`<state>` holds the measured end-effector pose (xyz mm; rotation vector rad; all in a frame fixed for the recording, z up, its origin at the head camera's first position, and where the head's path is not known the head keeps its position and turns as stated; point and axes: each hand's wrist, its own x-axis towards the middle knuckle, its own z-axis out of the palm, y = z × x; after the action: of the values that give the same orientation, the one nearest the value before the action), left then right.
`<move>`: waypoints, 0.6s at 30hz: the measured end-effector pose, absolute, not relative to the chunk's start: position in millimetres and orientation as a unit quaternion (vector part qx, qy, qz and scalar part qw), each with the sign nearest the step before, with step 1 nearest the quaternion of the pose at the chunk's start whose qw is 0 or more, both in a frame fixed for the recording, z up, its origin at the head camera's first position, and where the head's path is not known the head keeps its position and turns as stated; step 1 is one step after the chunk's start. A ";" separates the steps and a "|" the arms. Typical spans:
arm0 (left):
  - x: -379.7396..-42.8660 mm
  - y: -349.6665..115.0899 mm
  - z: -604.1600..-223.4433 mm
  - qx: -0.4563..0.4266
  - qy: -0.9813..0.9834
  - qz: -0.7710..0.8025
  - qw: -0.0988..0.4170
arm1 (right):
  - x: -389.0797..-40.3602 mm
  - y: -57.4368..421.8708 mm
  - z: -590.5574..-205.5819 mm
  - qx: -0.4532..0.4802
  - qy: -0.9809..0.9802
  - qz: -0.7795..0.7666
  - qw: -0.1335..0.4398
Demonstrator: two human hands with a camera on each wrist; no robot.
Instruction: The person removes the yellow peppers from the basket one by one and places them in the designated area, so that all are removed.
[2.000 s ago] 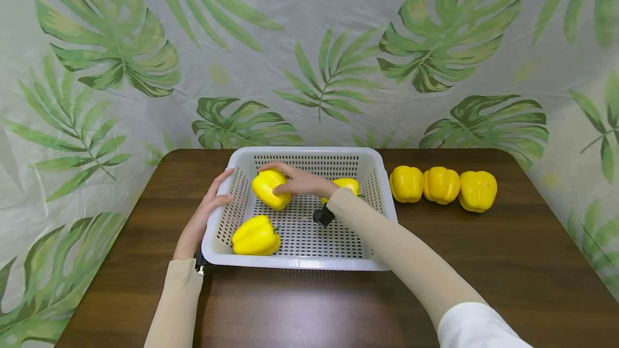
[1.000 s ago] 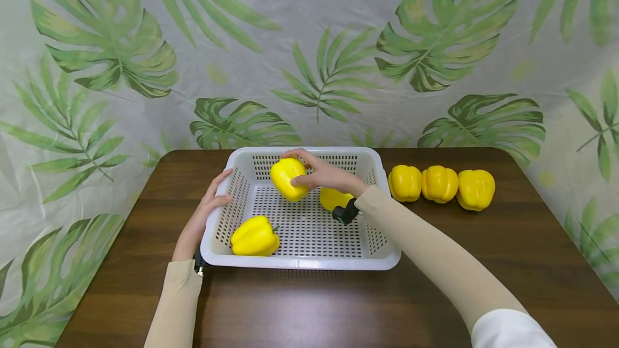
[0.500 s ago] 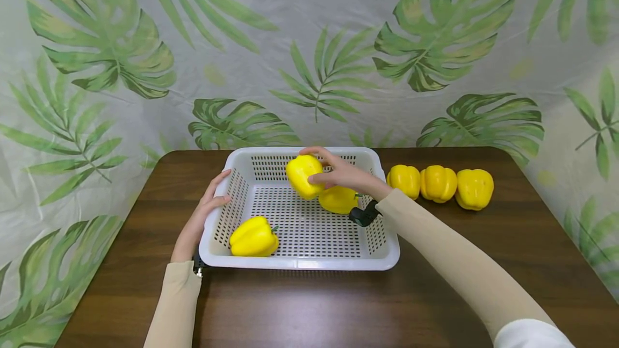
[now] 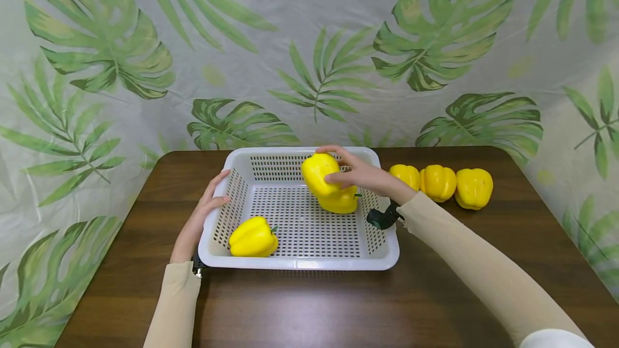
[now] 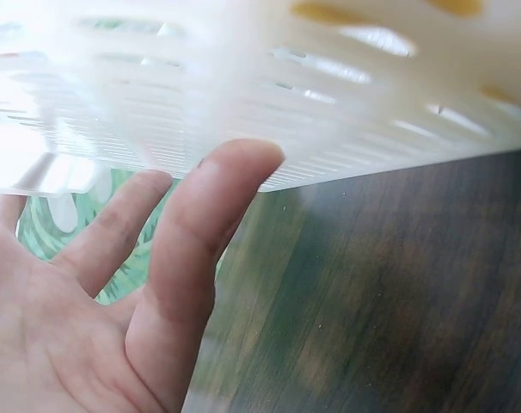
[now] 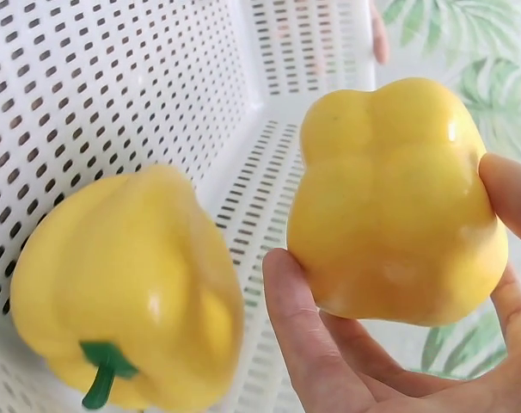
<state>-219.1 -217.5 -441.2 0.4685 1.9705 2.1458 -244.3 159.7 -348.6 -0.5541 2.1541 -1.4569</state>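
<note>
My right hand point(image 4: 358, 173) holds a yellow bell pepper point(image 4: 319, 172) by its sides, raised inside the white plastic basket point(image 4: 299, 263). In the right wrist view the held bell pepper point(image 6: 398, 206) sits between thumb and fingers. Behind and below it, a second bell pepper point(image 4: 340, 203) with a green stem lies on the basket floor, partly covered in the head view. Another bell pepper point(image 4: 253, 237) lies in the near left corner. My left hand point(image 4: 200, 219) rests against the basket's left side, its fingers point(image 5: 179, 249) fairly straight along the wall.
Three more yellow bell peppers point(image 4: 437, 183) stand in a row on the brown wooden table point(image 4: 459, 251), right of the basket; my right hand and wrist partly cover the nearest. A leaf-patterned cloth point(image 4: 309, 58) hangs behind the table.
My right hand has carried the bell pepper from the left part of the basket to the right, in front of the one lying there. My left hand stays at the basket's left side.
</note>
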 end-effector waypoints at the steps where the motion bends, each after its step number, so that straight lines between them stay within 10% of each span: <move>1: -219.3 -217.6 -441.3 0.158 0.665 0.724 0.094 | -243.3 161.9 -347.8 -0.202 0.786 -0.533 0.239; 18: -218.4 -216.7 -440.2 0.169 0.658 0.729 0.090 | -230.6 190.6 -345.7 -0.178 0.808 -0.522 0.208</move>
<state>-218.4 -216.7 -440.2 0.5015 1.9556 2.1669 -230.6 190.6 -345.7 -0.4961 2.2499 -1.4523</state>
